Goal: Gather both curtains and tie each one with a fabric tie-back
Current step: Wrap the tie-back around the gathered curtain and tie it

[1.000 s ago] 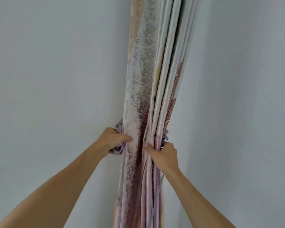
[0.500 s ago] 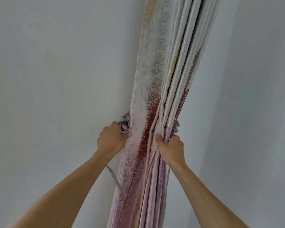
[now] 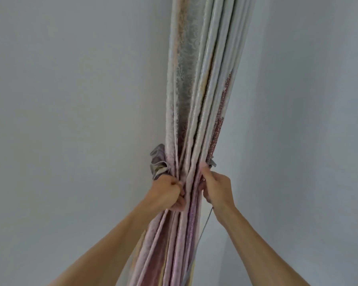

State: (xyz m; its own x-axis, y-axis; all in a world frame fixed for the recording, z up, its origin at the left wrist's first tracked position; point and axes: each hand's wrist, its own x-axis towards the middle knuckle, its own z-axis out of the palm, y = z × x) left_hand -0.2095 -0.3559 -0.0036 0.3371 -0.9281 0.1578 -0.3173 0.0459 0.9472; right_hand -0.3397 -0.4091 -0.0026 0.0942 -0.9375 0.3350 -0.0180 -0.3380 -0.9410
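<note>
A gathered curtain (image 3: 196,96), pale grey-white above and pink to dark red below, hangs in tight pleats in a wall corner. A grey-mauve fabric tie-back (image 3: 158,162) bunches out at its left side, and a small end of it shows at the right edge (image 3: 212,163). My left hand (image 3: 167,193) is clenched against the left of the bundle, gripping the tie-back and folds. My right hand (image 3: 216,188) pinches the pleats and the tie-back end on the right. The tie-back's run behind the curtain is hidden.
Plain grey walls (image 3: 70,120) meet in a corner behind the curtain. A thin grey cord (image 3: 205,223) hangs down just right of the bundle, under my right wrist.
Both hands have slid lower and closer together on the bundle. The left hand has curled into a tighter fist, and more of the tie-back shows above it.
</note>
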